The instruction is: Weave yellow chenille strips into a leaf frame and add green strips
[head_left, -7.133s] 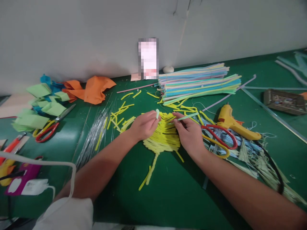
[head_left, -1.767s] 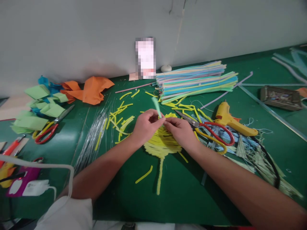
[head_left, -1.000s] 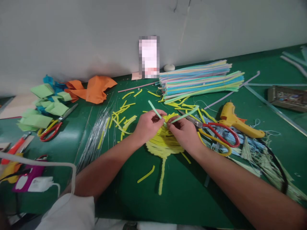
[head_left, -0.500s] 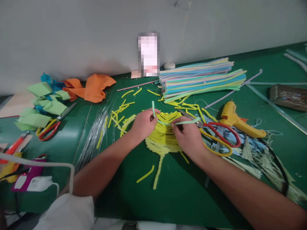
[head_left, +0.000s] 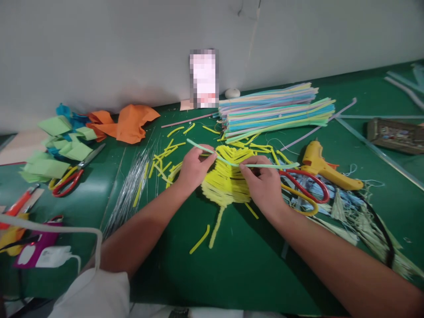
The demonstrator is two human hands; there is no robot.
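Note:
A pale green pipe cleaner (head_left: pixel 228 162) runs between my two hands, bent a little in the middle. My left hand (head_left: pixel 198 164) pinches it left of centre, and one end sticks out up and to the left. With thumb and fingers my right hand (head_left: pixel 262 176) grips it on the other side; its long end points right over the scissors' handles (head_left: pixel 319 187). Below and behind it lies a yellow leaf shape (head_left: pixel 225 185) built from rows of pipe cleaners, with a stem (head_left: pixel 216 227) toward me. The scissors' blades are hidden behind my right hand.
Cut yellow pieces (head_left: pixel 162 157) lie around the leaf. Behind are bundles of coloured pipe cleaners (head_left: pixel 278 115) and a propped phone (head_left: pixel 204 78). A yellow glue gun (head_left: pixel 326 170) and tassels (head_left: pixel 341 205) lie right; thin wires (head_left: pixel 132 190), scissors (head_left: pixel 69 181) and folded paper (head_left: pixel 56 150) lie left.
The green pipe cleaner has gone from sharply bent to nearly straight, its ends now reaching outward left and right. My hands stay close over the leaf, and the view has shifted slightly.

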